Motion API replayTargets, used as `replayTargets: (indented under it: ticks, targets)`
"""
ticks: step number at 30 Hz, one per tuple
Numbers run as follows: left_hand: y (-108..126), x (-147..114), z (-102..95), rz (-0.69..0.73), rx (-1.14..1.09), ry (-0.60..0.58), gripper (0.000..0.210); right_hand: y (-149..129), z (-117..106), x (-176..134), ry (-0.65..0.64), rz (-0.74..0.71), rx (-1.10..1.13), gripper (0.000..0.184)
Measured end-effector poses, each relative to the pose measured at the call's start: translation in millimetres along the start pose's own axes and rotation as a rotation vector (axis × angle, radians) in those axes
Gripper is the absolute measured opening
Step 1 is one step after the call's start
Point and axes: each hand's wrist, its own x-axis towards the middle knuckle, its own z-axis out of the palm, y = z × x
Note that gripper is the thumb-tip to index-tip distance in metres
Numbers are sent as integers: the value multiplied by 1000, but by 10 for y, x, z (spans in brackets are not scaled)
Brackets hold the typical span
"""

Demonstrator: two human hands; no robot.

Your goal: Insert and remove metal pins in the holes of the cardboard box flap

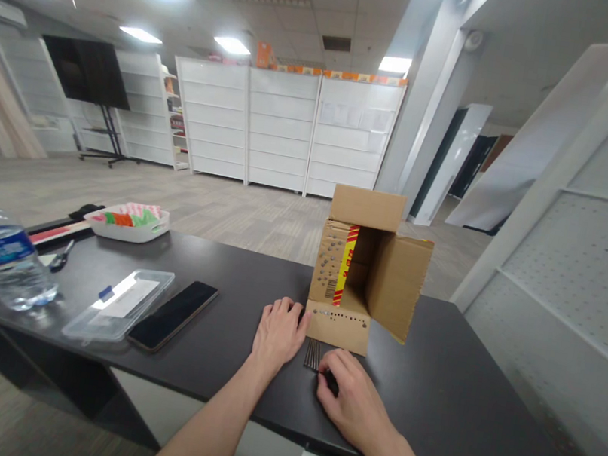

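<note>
A brown cardboard box (328, 262) stands on the dark desk with its opening facing me and its flaps spread. Round metal heads dot its left flap, and holes with a few heads run along the lower flap (340, 328). My left hand (282, 331) lies palm down on the desk, fingers forward, at the left edge of that lower flap. Just in front of the box lie several thin metal pieces (312, 354), like screws or nails, side by side. Beside them my right hand (348, 391) is curled, thumb and forefinger together at their right end; anything between its fingertips is hidden.
To the left are a black phone (173, 315), a clear plastic case (121, 303), a water bottle (0, 255) with a blue cap, and a pen (62, 256). A white basket (129, 231) with colourful contents sits at the far edge. A perforated panel (592, 286) rises on the right.
</note>
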Motion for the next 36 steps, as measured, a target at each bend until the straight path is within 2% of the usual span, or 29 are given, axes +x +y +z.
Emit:
replayTargets:
  ticks: [22, 27, 32, 36]
  targets:
    - [1, -1, 0, -2, 0, 0, 40, 12, 0, 23, 8, 23, 25, 10]
    - [2, 4, -1, -9, -9, -4, 40, 77, -3, 92, 73, 111, 75, 11]
    - [16, 9, -25, -27, -7, -25, 41, 213, -36, 355, 150, 261, 86, 11]
    - [21, 10, -31, -32, -4, -30, 40, 257, -102, 601, 90, 369, -19, 14]
